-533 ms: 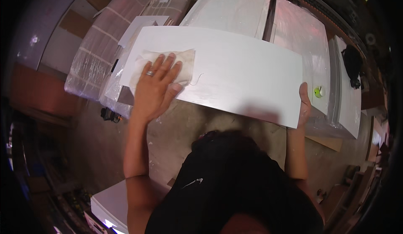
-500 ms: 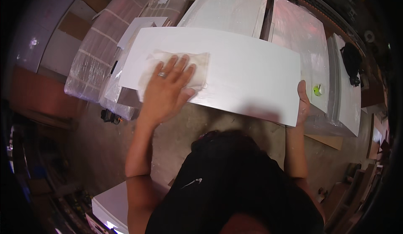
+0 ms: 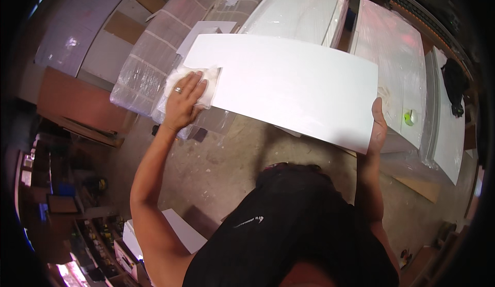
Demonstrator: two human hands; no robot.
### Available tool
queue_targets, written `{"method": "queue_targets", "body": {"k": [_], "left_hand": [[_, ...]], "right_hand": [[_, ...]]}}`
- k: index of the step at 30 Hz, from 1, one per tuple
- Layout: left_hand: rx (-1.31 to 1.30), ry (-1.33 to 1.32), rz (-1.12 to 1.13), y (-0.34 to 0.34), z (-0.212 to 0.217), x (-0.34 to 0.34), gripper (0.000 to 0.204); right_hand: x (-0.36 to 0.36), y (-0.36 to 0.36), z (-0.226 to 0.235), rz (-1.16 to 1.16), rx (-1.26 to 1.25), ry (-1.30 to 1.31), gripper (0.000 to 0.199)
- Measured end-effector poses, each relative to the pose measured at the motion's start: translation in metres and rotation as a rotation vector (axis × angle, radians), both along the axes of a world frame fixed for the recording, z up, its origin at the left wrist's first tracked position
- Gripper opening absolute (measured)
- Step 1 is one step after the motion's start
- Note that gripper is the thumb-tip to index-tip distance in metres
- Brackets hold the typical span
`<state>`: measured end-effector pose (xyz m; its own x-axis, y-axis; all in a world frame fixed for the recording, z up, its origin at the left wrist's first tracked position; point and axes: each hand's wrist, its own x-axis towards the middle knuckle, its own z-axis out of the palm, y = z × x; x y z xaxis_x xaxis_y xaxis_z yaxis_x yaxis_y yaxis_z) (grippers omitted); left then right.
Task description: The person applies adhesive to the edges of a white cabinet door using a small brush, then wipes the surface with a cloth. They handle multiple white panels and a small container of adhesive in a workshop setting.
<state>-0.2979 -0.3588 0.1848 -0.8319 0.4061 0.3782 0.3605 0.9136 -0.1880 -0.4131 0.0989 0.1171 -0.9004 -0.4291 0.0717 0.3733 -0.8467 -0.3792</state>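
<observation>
L hand (image 3: 184,102) on cloth (image 3: 212,85) — R hand (image 3: 377,128) holds pnl (image 3: 294,83).

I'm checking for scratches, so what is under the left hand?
Under the left hand is a pale cloth, at the left end of the white panel. The panel surface beneath it cannot be seen.

Plain white is shown by the board (image 3: 294,86), creamy off-white by the cloth (image 3: 212,83). The shirt (image 3: 294,209) is coloured black – marked with a small white motif – and silver is seen on the ring (image 3: 178,89). The greyish wrapped bundle (image 3: 154,55) is striped with pale bands; the wrapped white panel (image 3: 389,55) is tinged pink. Reddish brown is borne by the flat sheet (image 3: 77,101), and the grey-brown floor (image 3: 232,148) is flecked with pale spots.
</observation>
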Motion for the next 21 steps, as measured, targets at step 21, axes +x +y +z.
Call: {"method": "queue_targets", "body": {"k": [21], "left_hand": [[0.587, 0.473, 0.416, 0.155, -0.068, -0.010, 0.044]], "right_hand": [[0.003, -0.003, 0.005, 0.094, -0.104, -0.075, 0.059]]}}
